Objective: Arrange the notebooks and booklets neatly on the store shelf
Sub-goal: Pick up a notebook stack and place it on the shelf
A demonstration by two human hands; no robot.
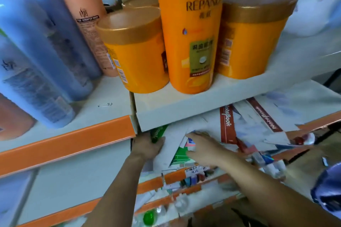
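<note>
White notebooks with red "Notebook" bands (227,123) lie fanned and crooked on the lower shelf (313,121), under the upper shelf board. My left hand (147,146) grips the left edge of a pile of white booklets (167,147) next to a green-spined one (157,133). Over to the right, my right hand (200,150) lies across the pile, fingers spread over a green booklet (180,155) and a small colourful one. How its fingers curl is hidden by blur.
Directly above the notebooks, orange jars (136,55) and a tall orange bottle (191,29) stand on the upper shelf. Blue and peach bottles (36,57) fill the left. Small tubes and packets (265,160) crowd the lower shelf's front edge. More goods sit on shelves below.
</note>
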